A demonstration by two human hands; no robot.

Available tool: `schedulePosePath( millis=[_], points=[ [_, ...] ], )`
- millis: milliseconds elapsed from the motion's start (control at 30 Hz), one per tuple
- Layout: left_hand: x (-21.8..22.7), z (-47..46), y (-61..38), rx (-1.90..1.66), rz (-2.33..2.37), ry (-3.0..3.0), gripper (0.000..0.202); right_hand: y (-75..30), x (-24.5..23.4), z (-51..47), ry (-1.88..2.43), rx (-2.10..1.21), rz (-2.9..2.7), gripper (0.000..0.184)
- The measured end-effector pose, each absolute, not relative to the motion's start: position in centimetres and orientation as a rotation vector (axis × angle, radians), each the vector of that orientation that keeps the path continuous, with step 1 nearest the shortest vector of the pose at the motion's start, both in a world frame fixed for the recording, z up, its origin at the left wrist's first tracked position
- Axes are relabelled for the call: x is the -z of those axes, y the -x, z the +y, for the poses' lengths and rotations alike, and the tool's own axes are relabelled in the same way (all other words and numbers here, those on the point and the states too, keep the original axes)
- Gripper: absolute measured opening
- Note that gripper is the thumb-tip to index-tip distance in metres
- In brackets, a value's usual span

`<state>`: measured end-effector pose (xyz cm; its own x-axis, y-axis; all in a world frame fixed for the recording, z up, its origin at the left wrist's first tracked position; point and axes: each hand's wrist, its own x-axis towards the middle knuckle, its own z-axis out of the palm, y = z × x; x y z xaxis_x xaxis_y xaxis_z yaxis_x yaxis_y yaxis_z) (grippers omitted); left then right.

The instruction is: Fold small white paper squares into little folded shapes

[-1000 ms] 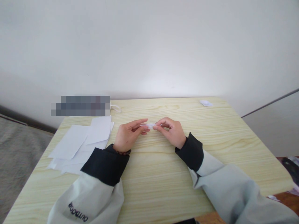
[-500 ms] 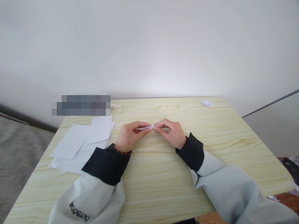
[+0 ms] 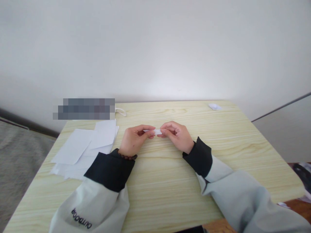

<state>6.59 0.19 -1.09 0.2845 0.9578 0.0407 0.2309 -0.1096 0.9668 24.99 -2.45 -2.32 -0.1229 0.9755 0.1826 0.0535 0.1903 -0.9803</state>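
Note:
A small folded piece of white paper [image 3: 157,132] is pinched between my two hands above the middle of the table. My left hand [image 3: 136,139] grips its left end between thumb and fingers. Its right end sits between the thumb and fingers of my right hand [image 3: 177,134]. A short pale stretch of the paper shows in the gap between the fingertips; the rest is hidden by my fingers. Left of my left hand lies a loose pile of white paper sheets [image 3: 73,147], overlapping one another.
At the back right of the wooden table [image 3: 155,194] lies a small folded white paper piece [image 3: 214,106]. A blurred-out object [image 3: 85,109] stands at the back left, with a white loop [image 3: 120,112] beside it. A white wall [image 3: 155,48] rises behind the table.
The folded paper has turned, so a flatter white face now shows between my fingertips. My fingers have shifted slightly along it; both arms stay nearly in place.

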Motion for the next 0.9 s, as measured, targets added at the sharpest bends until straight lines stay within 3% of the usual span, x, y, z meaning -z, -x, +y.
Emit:
schedulePosePath(
  millis=[267, 567, 900],
  points=[
    [1.21, 0.41, -6.45, -0.912, 1.035, -1.541, 0.043, -24.94, 2.1, -2.32, 1.108, -1.187, -1.342, 0.024],
    [1.0, 0.22, -6.17, -1.137, 0.823, -2.263, 0.016, -25.13, 2.18, -2.25, 1.082, -1.236, -1.353, 0.023],
    [1.3, 0.14, -6.27, -1.292, 0.852, -2.471, 0.012, -25.28, 1.78, -2.83, 1.063, -0.943, -1.665, 0.018]
  ],
)
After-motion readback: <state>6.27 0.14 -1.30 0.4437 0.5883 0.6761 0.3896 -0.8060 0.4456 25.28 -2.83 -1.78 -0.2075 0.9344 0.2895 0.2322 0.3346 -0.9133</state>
